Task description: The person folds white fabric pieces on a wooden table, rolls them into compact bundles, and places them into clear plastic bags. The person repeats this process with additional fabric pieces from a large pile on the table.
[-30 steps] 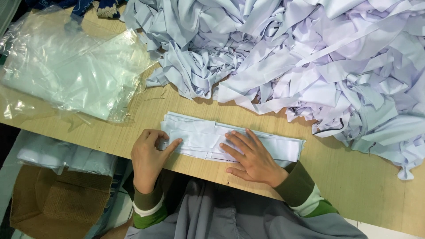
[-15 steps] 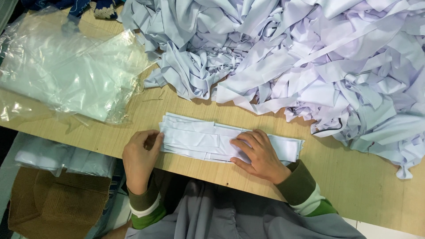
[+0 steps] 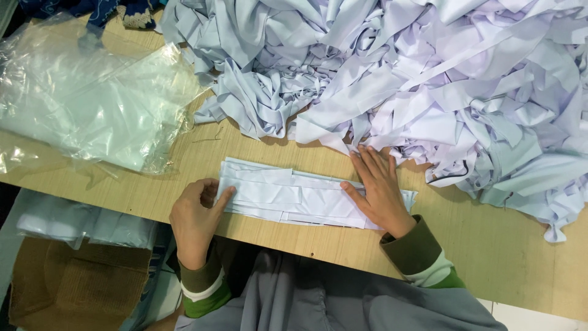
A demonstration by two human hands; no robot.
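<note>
A flat stack of pale white-blue fabric strips (image 3: 288,195) lies near the front edge of a wooden table (image 3: 502,257). My left hand (image 3: 195,217) grips the stack's left end, thumb on top and fingers curled under. My right hand (image 3: 380,184) lies flat with fingers spread on the stack's right part, its fingertips reaching the foot of a large heap of loose fabric strips (image 3: 416,79).
Clear plastic bags (image 3: 92,104) are piled on the table's left side. Below the table edge at the left sit a brown cardboard box (image 3: 55,294) and bagged pale items (image 3: 79,224). Dark cloth (image 3: 116,12) lies at the top left.
My right hand has slid up and to the right along the stack toward the heap. My left hand has closed on the stack's left end.
</note>
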